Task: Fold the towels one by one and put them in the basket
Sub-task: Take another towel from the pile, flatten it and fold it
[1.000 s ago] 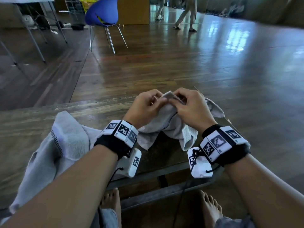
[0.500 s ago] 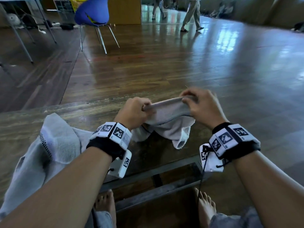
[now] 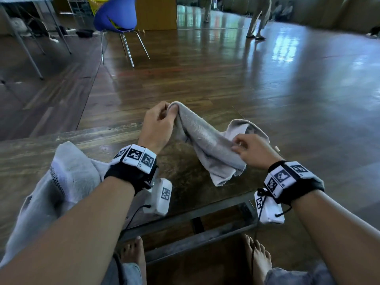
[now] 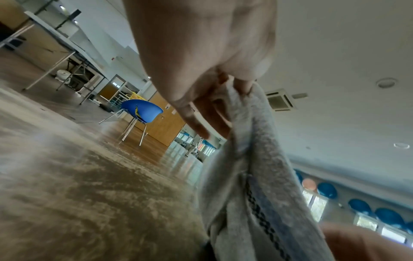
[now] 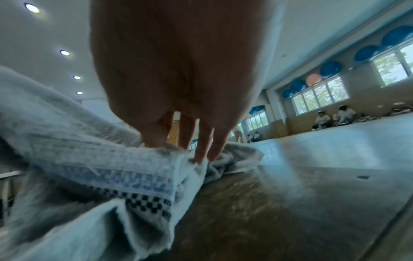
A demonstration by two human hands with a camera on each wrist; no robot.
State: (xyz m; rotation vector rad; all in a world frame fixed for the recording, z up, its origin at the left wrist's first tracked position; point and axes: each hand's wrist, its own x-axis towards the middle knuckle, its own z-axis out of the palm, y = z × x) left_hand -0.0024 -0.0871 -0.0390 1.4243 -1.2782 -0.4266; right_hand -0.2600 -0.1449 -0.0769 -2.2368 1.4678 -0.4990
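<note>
From the head view, the left hand [image 3: 157, 125] was raised, fingers curled and pinching one end of a grey towel [image 3: 207, 145] near its top. The right hand [image 3: 254, 150] sat lower and nearer the body, thumb and fingers pinching the towel's other part. The towel ran slanting down between the two hands over the wooden table [image 3: 61, 140], bunched and rumpled, with a loose flap beyond the right hand and a limp corner hanging below it toward the table. It looked pale grey, soft and nubbly. A second towel [image 3: 67, 177], the same grey with a dark checked stripe, lay heaped on the table's left part, under the left forearm. A blue chair [image 3: 116, 15] stood well off on the glossy floor. In the left wrist view, the left hand [image 4: 208, 74] held the towel [image 4: 257, 185] by its fingertips, and the cloth dropped from them in long folds, a dark checked line running along one fold above the blurred table [image 4: 78, 194]. In the right wrist view, the right hand [image 5: 178, 79] had its fingers [image 5: 202, 141] pointing down into the towel [image 5: 100, 167], the thumb pressed against a gathered edge; whether every finger gripped could not be told. There the towel showed a woven band and a black-and-white checked stripe near its frayed hem, with more cloth crumpled on the table [image 5: 268, 211] just beyond the fingers.
</note>
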